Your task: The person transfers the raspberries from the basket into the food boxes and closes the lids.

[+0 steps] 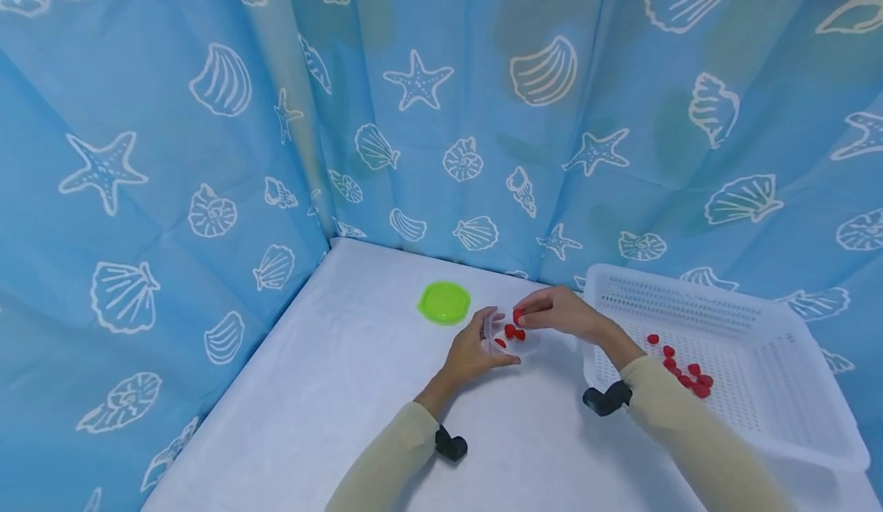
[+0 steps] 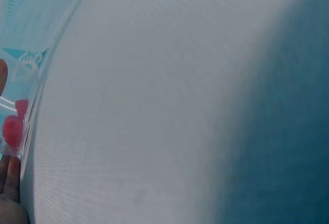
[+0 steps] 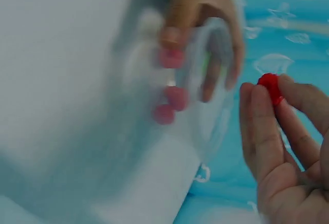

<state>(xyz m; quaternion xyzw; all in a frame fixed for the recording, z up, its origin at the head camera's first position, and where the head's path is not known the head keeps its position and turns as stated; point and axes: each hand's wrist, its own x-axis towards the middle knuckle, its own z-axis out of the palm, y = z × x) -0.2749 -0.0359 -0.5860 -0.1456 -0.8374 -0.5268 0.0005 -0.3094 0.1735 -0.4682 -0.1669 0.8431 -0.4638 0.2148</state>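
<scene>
My left hand (image 1: 471, 352) grips a small clear plastic tub (image 3: 218, 116) around its side, thumb and fingers spread about it. Inside the tub lie a few red raspberries (image 1: 510, 332), also visible through its wall in the left wrist view as a raspberry (image 2: 12, 130) at the left edge. Over the tub's opening, my right hand (image 1: 569, 314) pinches one raspberry (image 3: 269, 86) between thumb and fingertips. To the right stands a white perforated plastic basket (image 1: 793, 309) with several more raspberries (image 1: 701, 391) on its floor, partly hidden by my right sleeve.
A bright green lid (image 1: 444, 303) lies on the white-covered table (image 1: 331, 374), beyond my left hand. Blue curtains (image 1: 441, 213) with shell and starfish prints hang along the table's back and left edges. Both wrists carry black camera mounts (image 1: 607, 398).
</scene>
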